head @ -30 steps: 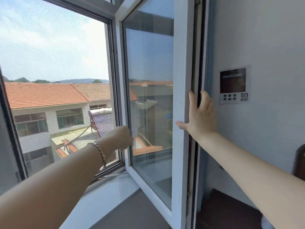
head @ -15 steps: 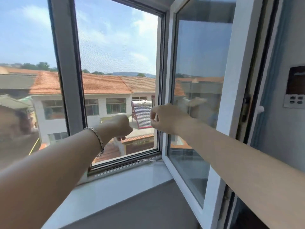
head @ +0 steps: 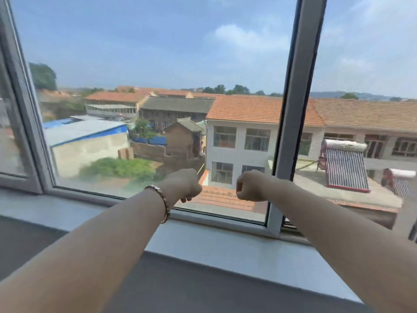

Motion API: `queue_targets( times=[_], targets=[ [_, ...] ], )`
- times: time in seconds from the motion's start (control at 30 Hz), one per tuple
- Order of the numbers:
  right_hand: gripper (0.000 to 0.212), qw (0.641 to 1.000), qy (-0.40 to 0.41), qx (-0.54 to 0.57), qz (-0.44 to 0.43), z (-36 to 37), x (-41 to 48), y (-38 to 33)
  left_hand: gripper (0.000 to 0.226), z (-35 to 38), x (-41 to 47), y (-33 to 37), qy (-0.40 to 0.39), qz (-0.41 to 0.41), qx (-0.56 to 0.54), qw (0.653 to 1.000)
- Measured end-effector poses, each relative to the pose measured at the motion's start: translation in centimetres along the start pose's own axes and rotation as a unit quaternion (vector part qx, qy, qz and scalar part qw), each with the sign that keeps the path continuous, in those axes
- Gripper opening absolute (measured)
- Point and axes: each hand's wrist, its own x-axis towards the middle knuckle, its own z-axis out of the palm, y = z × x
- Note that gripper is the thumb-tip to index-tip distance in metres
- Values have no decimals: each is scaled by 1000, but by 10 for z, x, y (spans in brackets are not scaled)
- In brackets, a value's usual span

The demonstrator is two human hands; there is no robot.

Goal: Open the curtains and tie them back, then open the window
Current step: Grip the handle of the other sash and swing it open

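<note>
Head view is showing both hands curled into empty fists before the grey-framed glass window (head: 158, 105); its upright grey mullion (head: 295, 109) is standing just right of the right hand (head: 249, 186), the left hand (head: 182, 185) lying farther off.

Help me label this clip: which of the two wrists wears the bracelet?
The left wrist: a metal-link bracelet circles it just behind the left hand. The wrist behind the right hand is bare.
</note>
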Motion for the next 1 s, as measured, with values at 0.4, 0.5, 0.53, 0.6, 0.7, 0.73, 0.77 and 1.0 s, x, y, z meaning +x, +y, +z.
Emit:
queue_targets(
  times=[0.4,0.5,0.53,0.6,0.7,0.73,0.77,1.0],
  targets=[
    [25,983,36,44,-172,19,178,-315,21,-98,1,-323,83,-191,47,977],
    [25,978,37,56,-196,21,222,-386,26,-118,4,-392,101,-213,51,971],
    [25,977,40,55,-204,22,235,-405,23,-124,8,-413,105,-219,53,969],
    [24,973,42,60,-218,28,265,-445,18,-134,17,-459,115,-234,59,964],
    [23,970,44,49,-236,33,305,-490,16,-149,37,-511,128,-258,61,956],
    [23,968,47,47,-243,34,324,-507,16,-157,48,-531,139,-264,58,953],
    [23,967,54,47,-246,34,343,-521,18,-163,61,-549,148,-267,54,951],
    [28,953,67,52,-289,8,478,-632,19,-234,160,-665,200,-281,32,938]
  ],
)
